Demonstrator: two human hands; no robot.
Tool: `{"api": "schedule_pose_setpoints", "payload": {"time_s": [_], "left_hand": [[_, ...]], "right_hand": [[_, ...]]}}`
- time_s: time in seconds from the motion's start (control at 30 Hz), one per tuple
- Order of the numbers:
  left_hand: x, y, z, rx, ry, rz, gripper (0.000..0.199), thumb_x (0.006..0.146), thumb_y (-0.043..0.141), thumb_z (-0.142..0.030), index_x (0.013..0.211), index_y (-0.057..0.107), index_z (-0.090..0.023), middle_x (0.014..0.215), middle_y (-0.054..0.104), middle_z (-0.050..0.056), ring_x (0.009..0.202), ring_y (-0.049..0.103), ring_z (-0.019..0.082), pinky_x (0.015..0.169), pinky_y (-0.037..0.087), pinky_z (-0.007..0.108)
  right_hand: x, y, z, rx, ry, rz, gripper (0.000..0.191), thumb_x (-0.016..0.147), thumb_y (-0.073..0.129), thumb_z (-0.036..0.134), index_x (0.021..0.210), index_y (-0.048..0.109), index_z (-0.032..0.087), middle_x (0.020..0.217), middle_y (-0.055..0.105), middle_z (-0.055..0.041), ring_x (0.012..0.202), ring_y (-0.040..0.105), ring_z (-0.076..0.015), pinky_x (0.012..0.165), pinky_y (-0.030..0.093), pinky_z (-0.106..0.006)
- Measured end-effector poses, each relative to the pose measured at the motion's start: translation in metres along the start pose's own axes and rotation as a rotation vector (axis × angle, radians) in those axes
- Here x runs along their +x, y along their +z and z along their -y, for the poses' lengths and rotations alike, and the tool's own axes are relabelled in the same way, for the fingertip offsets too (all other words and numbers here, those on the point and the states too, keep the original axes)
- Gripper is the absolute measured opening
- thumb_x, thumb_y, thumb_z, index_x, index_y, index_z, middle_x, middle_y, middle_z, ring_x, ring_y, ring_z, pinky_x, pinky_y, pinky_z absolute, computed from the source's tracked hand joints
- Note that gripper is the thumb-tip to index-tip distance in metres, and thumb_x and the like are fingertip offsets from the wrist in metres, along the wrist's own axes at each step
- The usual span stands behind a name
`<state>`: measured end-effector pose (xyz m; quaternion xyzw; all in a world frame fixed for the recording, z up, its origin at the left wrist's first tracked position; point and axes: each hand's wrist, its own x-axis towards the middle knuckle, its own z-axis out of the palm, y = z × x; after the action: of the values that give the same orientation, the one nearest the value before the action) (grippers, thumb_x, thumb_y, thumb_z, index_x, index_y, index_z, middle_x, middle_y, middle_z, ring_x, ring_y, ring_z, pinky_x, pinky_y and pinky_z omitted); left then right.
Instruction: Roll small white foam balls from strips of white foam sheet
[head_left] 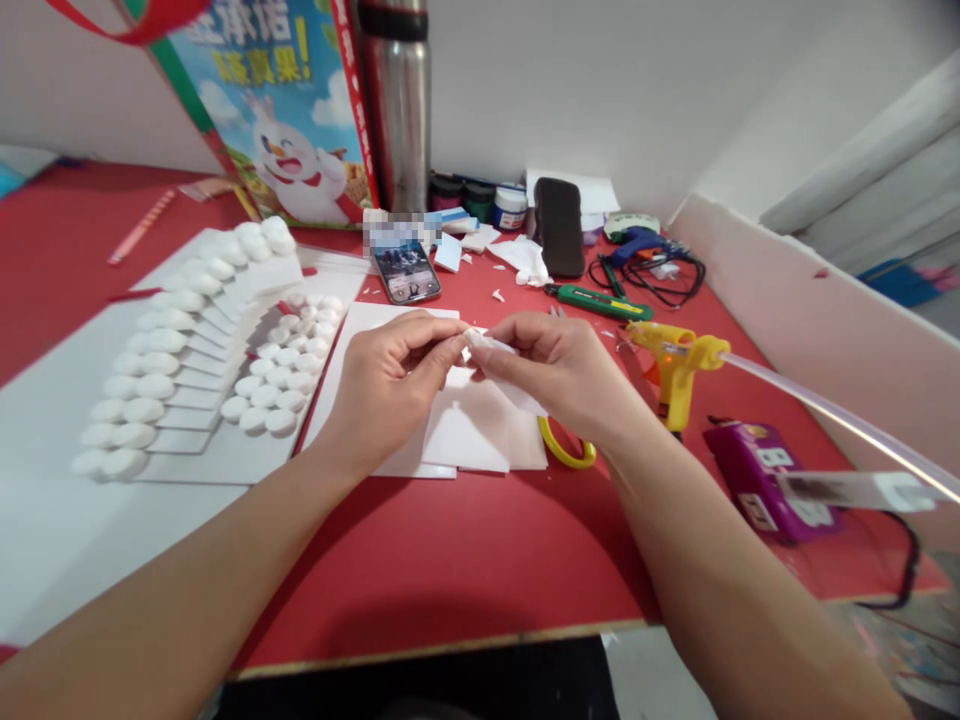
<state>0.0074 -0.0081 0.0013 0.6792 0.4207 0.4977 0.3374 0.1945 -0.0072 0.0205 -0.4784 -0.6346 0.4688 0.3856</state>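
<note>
My left hand (pixel 401 375) and my right hand (pixel 551 365) meet at the middle of the table, both with fingertips pinched on a small white piece (pixel 470 342). Whether it is paper or something softer I cannot tell. Beneath them lie overlapping white sheets (pixel 466 430) of paper or card. Beside my right wrist shows the yellow handle of a pair of scissors (pixel 568 450). To the left, white rounded pieces (pixel 142 410) in pairs top a fan of white cards (pixel 199 385); several more white discs (pixel 274 385) sit close together.
A yellow hot glue gun (pixel 679 365) with a long clear stick stands right, near a purple box (pixel 765 475). Behind are a green cutter (pixel 600 300), a dark phone (pixel 559 228), a lit phone (pixel 405 265), paint jars (pixel 510 207), a steel flask (pixel 401 110) and a printed bag (pixel 277 120).
</note>
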Motion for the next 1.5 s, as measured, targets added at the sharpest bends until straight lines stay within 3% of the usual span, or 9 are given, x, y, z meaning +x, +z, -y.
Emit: {"api": "schedule_pose_setpoints", "payload": {"time_s": [0.13,0.23,0.47,0.63,0.83,1.03,1.23,1.4,1.5], "left_hand": [[0.001,-0.001,-0.001,0.019,-0.009,0.014,0.013,0.091,0.068,-0.017,0.096,0.08,-0.018,0.085,0.074,0.002,0.067,0.061,0.011,0.065,0.052,0.023],[0.002,-0.001,-0.003,0.01,-0.035,0.022,0.012,0.091,0.068,-0.018,0.095,0.08,-0.019,0.085,0.074,0.002,0.065,0.059,0.011,0.063,0.051,0.023],[0.003,0.0,-0.009,-0.032,-0.146,0.014,0.01,0.088,0.069,-0.018,0.084,0.078,-0.018,0.068,0.067,-0.001,0.058,0.054,0.01,0.057,0.047,0.022],[0.003,0.0,-0.01,-0.037,-0.132,0.002,0.012,0.088,0.068,-0.016,0.086,0.079,-0.017,0.067,0.067,-0.001,0.056,0.053,0.009,0.056,0.047,0.021],[0.002,0.0,-0.008,-0.086,-0.1,0.027,0.013,0.09,0.068,-0.017,0.09,0.08,-0.018,0.072,0.071,0.0,0.059,0.058,0.01,0.058,0.049,0.022],[0.003,0.001,-0.008,-0.068,-0.137,-0.001,0.011,0.088,0.07,-0.017,0.086,0.08,-0.019,0.071,0.073,0.001,0.061,0.061,0.013,0.058,0.052,0.024],[0.002,0.001,-0.006,-0.045,-0.154,-0.015,0.009,0.087,0.072,-0.02,0.087,0.081,-0.02,0.074,0.075,0.001,0.065,0.064,0.014,0.061,0.054,0.026],[-0.001,0.002,-0.005,0.008,-0.121,-0.014,0.011,0.088,0.07,-0.02,0.088,0.08,-0.019,0.075,0.075,0.001,0.064,0.064,0.014,0.063,0.053,0.027],[-0.004,0.004,-0.003,0.109,0.013,-0.018,0.013,0.091,0.067,-0.019,0.09,0.08,-0.019,0.083,0.075,0.003,0.072,0.066,0.015,0.068,0.053,0.027]], "right_hand": [[0.002,0.001,-0.005,-0.167,-0.149,-0.16,0.026,0.081,0.081,0.034,0.099,0.07,0.018,0.101,0.073,-0.0055,0.093,0.068,-0.0187,0.082,0.053,-0.034],[0.001,0.001,-0.003,-0.253,-0.215,-0.197,0.019,0.082,0.081,0.032,0.088,0.069,0.018,0.091,0.072,-0.0032,0.088,0.066,-0.0172,0.084,0.052,-0.035],[-0.001,0.002,0.001,0.044,-0.008,-0.038,0.03,0.081,0.081,0.043,0.08,0.067,0.017,0.071,0.064,0.0011,0.061,0.054,-0.0103,0.057,0.041,-0.026],[0.0,0.007,0.002,0.213,0.092,-0.003,0.035,0.075,0.086,0.044,0.079,0.064,0.017,0.069,0.066,0.0019,0.059,0.053,-0.0089,0.055,0.039,-0.024],[0.0,0.007,0.002,0.396,0.221,0.112,0.039,0.076,0.085,0.05,0.09,0.068,0.018,0.075,0.071,-0.0008,0.069,0.065,-0.0125,0.063,0.048,-0.024],[-0.003,0.006,0.005,0.259,0.167,0.087,0.035,0.081,0.079,0.053,0.082,0.071,0.019,0.075,0.073,-0.0017,0.067,0.067,-0.014,0.061,0.053,-0.025],[-0.004,0.01,0.011,0.253,0.236,0.122,0.031,0.082,0.08,0.044,0.076,0.066,0.017,0.067,0.071,-0.0017,0.053,0.064,-0.012,0.055,0.051,-0.025],[-0.007,0.017,0.005,-0.034,0.022,-0.046,0.033,0.093,0.062,0.032,0.063,0.059,0.018,0.056,0.058,0.0013,0.049,0.052,-0.01,0.051,0.039,-0.026],[-0.01,0.021,0.001,-0.338,-0.149,-0.181,0.037,0.091,0.059,0.027,0.056,0.048,0.02,0.051,0.043,0.0035,0.051,0.039,-0.0095,0.051,0.029,-0.028]]}}
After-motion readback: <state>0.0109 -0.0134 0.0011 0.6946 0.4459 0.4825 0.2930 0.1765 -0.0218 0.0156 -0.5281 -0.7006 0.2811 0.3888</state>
